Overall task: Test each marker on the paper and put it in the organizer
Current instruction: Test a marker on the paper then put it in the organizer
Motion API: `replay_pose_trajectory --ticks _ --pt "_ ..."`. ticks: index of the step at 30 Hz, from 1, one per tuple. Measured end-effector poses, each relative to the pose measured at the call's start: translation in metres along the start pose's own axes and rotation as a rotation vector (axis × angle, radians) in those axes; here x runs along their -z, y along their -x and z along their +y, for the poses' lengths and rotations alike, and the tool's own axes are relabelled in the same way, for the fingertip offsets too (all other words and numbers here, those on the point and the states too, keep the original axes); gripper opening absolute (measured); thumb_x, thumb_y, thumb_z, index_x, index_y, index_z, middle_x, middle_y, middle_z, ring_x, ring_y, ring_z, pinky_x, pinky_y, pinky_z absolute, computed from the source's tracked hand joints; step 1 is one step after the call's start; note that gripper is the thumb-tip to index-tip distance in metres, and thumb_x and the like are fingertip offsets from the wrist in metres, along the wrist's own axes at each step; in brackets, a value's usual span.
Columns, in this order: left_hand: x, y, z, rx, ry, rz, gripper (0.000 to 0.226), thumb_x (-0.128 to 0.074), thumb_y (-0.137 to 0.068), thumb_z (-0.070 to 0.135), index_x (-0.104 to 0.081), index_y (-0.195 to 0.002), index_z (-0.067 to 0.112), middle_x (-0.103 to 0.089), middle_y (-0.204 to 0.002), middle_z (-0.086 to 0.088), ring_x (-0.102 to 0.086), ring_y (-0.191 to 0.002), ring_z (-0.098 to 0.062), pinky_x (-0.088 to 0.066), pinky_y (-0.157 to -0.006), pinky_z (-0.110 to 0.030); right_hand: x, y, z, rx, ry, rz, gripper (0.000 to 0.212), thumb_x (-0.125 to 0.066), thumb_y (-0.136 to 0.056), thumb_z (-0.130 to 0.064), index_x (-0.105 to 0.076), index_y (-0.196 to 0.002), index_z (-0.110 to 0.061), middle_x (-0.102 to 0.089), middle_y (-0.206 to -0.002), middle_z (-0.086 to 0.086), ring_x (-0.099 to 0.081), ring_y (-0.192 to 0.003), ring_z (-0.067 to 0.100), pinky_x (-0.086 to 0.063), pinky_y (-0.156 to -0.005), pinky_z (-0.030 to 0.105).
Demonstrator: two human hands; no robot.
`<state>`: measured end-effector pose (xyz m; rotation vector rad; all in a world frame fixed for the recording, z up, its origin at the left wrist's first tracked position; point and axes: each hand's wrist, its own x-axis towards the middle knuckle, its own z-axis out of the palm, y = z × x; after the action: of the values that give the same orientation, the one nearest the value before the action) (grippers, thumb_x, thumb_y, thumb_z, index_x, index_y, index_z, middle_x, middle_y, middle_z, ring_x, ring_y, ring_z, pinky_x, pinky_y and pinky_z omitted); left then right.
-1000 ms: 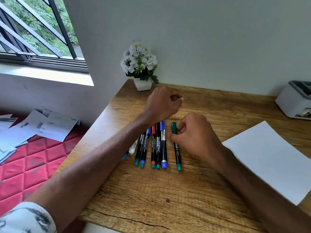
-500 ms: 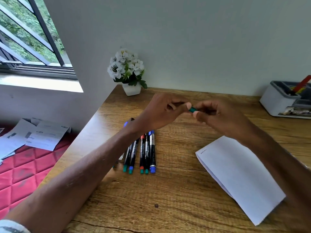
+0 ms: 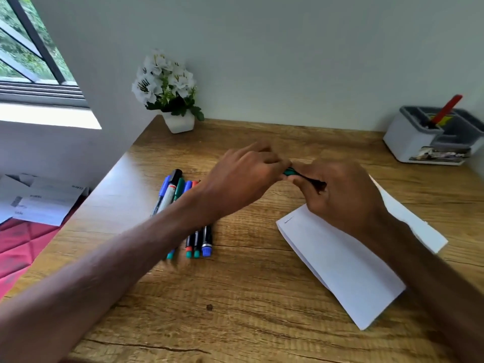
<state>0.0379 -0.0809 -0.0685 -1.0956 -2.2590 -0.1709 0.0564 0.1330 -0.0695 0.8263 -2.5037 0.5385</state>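
Daylight enters from the window [image 3: 28,56] at upper left; the sill [image 3: 47,115] is blown out to plain white, while the wall [image 3: 288,48] and the wooden desk [image 3: 248,297] are lit evenly and softly, with only faint shadow under the forearms. Motion blur smears the left hand [image 3: 243,179], the right hand [image 3: 340,197] and the green marker [image 3: 289,171] pinched between them (finger edges not separable), and the row of markers [image 3: 196,242] is slightly soft too. Wide-angle distortion bends the window bars and stretches the forearms at the lower corners; the paper [image 3: 340,263] reads bright white.
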Motion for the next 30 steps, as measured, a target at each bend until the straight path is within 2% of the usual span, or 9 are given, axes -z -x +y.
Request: replay_pose_trajectory --ticks 7,10,13,15,18,20,25,28,30 --pt "-0.003 -0.003 0.002 0.058 -0.101 -0.037 0.024 -0.075 -0.092 0.018 -0.071 -0.114 0.01 -0.076 -0.103 -0.006 -0.069 -0.105 -0.027 -0.055 -0.067 -0.035 0.006 0.001 -0.001 -0.135 0.115 -0.009 0.046 -0.049 -0.098 -0.057 -0.077 -0.116 -0.026 -0.073 -0.072 -0.005 -0.043 -0.052 0.002 -0.021 -0.051 0.018" --pt "-0.008 0.0 0.001 0.146 -0.074 -0.073 0.022 -0.062 -0.102 0.025 -0.066 -0.118 0.01 -0.073 -0.111 -0.007 -0.065 -0.111 -0.026 -0.054 -0.077 -0.038 0.011 0.002 0.0 -0.282 0.033 -0.059 0.042 -0.037 -0.104 -0.052 -0.07 -0.103 -0.027 -0.063 -0.069 -0.011 -0.049 -0.057 0.005 -0.028 -0.052 0.025" --pt "-0.008 0.005 -0.003 0.268 0.068 -0.046 0.027 -0.039 -0.11 0.032 -0.057 -0.113 0.012 -0.066 -0.103 -0.005 -0.06 -0.101 -0.021 -0.049 -0.077 -0.034 0.015 0.008 0.008 -0.444 -0.308 0.037 0.02 -0.041 -0.109 -0.018 -0.06 -0.113 -0.021 -0.064 -0.082 -0.007 -0.062 -0.073 0.01 -0.045 -0.064 0.03" --pt "-0.006 0.006 -0.002 0.322 0.208 -0.046 0.026 -0.033 -0.111 0.031 -0.05 -0.099 0.016 -0.057 -0.088 -0.001 -0.051 -0.082 -0.016 -0.046 -0.069 -0.036 0.022 0.011 0.01 -0.546 -0.708 0.111 0.031 -0.039 -0.103 0.002 -0.063 -0.108 -0.017 -0.067 -0.084 0.001 -0.059 -0.071 0.009 -0.045 -0.063 0.025" --pt "-0.008 0.004 0.004 0.305 0.498 -0.113 0.027 -0.038 -0.109 0.033 -0.046 -0.092 0.015 -0.051 -0.083 0.003 -0.046 -0.073 -0.01 -0.039 -0.066 -0.025 0.038 0.016 0.01 -0.666 -1.257 0.119 0.042 -0.034 -0.1 0.009 -0.068 -0.115 -0.009 -0.073 -0.096 0.011 -0.061 -0.078 0.016 -0.051 -0.059 0.026" --pt "-0.009 0.002 0.009 0.29 0.655 -0.213 0.02 -0.05 -0.107 0.034 -0.047 -0.098 0.016 -0.06 -0.101 0.008 -0.055 -0.087 -0.002 -0.044 -0.071 -0.016 0.044 0.021 0.014 -0.707 -1.405 0.116 0.041 -0.036 -0.101 0.005 -0.067 -0.125 -0.009 -0.074 -0.108 0.012 -0.067 -0.087 0.016 -0.057 -0.065 0.023" --pt "-0.006 0.001 0.013 0.385 0.885 -0.381 0.033 -0.074 -0.093 0.02 -0.043 -0.104 0.022 -0.067 -0.12 0.014 -0.065 -0.105 -0.005 -0.059 -0.082 -0.029 0.036 0.028 0.01 -0.763 -1.398 0.113 0.023 -0.062 -0.094 -0.017 -0.066 -0.115 -0.009 -0.073 -0.096 0.013 -0.065 -0.081 0.017 -0.055 -0.059 0.022" --pt "-0.006 0.001 0.014 0.415 0.928 -0.45 0.04 -0.08 -0.088 0.014 -0.045 -0.107 0.013 -0.073 -0.114 0.012 -0.069 -0.098 -0.006 -0.061 -0.079 -0.032 0.031 0.033 0.002 -0.818 -1.242 0.086 0.022 -0.057 -0.101 -0.028 -0.067 -0.096 -0.009 -0.07 -0.083 0.017 -0.061 -0.068 0.019 -0.05 -0.054 0.025" --pt "-0.005 0.0 0.016 0.418 0.923 -0.466 0.044 -0.082 -0.086 0.015 -0.045 -0.108 0.01 -0.074 -0.112 0.011 -0.069 -0.092 -0.005 -0.06 -0.075 -0.028 0.03 0.04 -0.004 -0.836 -1.169 0.067 0.025 -0.053 -0.103 -0.022 -0.07 -0.1 -0.004 -0.073 -0.084 0.021 -0.063 -0.068 0.022 -0.051 -0.057 0.027"
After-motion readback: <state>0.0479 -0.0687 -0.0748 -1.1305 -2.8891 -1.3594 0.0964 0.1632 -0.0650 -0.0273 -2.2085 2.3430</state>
